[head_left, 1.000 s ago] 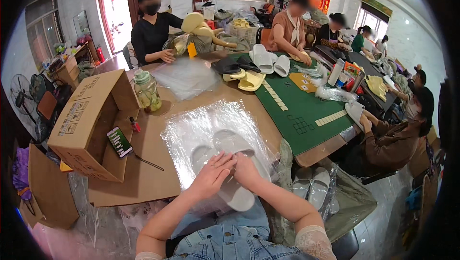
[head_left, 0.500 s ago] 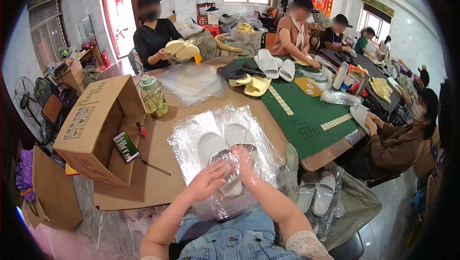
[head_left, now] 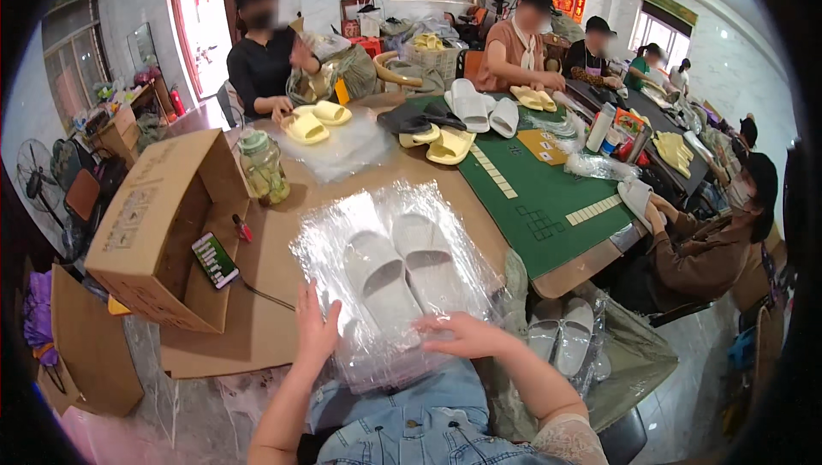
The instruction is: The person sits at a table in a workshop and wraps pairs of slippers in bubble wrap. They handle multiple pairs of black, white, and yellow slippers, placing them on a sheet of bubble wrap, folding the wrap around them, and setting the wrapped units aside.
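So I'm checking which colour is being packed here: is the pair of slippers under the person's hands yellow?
No, the pair of slippers lying on the clear plastic bags by the left hand and right hand is white.

Glossy crinkled clear plastic bags [head_left: 390,285] cover matt white foam slippers [head_left: 402,272] on brown cardboard [head_left: 274,259].

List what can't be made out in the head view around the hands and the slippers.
- Head view: left hand and right hand rest on the clear bag; their grip underneath is hidden.
- White slippers: heel ends covered by both hands and glare on the plastic.
- Cardboard box: contents hidden by its wall.
- Phone: screen too small to read.
- Picture rim: blacked out by the fisheye.
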{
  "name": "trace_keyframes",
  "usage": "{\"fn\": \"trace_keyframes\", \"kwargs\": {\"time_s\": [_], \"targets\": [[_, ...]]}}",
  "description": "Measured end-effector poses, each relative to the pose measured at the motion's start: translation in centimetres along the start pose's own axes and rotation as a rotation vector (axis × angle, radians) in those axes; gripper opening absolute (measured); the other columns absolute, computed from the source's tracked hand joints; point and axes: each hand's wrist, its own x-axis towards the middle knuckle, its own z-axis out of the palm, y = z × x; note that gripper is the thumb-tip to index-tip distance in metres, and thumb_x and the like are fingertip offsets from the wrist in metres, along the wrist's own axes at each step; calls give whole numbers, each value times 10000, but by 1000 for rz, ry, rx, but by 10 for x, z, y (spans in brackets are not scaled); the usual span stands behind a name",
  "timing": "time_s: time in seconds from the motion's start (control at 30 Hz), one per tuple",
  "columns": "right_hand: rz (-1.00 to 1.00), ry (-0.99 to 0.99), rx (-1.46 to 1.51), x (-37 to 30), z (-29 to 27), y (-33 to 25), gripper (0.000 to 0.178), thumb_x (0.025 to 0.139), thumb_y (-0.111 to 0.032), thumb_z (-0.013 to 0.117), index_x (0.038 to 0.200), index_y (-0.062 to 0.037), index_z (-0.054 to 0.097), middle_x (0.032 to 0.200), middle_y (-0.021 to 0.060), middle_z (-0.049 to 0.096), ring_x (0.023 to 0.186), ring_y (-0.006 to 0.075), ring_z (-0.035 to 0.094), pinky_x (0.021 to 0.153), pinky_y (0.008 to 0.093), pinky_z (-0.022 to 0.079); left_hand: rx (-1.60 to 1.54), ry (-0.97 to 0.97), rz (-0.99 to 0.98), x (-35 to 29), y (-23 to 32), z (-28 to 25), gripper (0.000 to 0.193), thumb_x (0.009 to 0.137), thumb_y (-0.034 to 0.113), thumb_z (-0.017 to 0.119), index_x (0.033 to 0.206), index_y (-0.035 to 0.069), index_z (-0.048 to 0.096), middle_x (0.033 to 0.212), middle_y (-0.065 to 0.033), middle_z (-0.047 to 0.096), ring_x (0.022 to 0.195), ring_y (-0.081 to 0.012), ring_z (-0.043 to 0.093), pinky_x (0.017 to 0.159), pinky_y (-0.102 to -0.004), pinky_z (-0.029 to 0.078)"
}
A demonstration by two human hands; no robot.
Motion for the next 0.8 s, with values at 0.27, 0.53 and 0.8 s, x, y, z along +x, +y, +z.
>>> {"fn": "trace_keyframes", "kwargs": {"time_s": [0.27, 0.53, 0.8], "targets": [[302, 700, -97, 10, -82, 98, 309, 942, -264, 690, 1103, -2, 724, 1020, 136, 735, 924, 251, 688, 804, 390, 536, -39, 12, 104, -3, -5, 22, 689, 986, 284, 610, 1522, -40, 321, 1545, -361, 335, 1460, -496, 299, 1214, -532, 222], [459, 562, -208, 8, -60, 130, 294, 905, -279, 646, 1066, -44, 718, 858, 186, 707, 818, 366, 691, 743, 459, 528, -32, 2, 50, -8, -7, 21, 712, 994, 304, 591, 1541, -45, 297, 1579, -345, 282, 1489, -466, 252, 1232, -521, 178], [550, 385, -339, -27, -63, 84, 325, 895, -339, 669, 954, -22, 706, 822, 186, 695, 814, 369, 674, 752, 443, 517, -46, 24, 39, -9, -4, 21, 679, 999, 277, 593, 1530, -43, 318, 1573, -327, 316, 1484, -453, 276, 1228, -508, 201]]}}
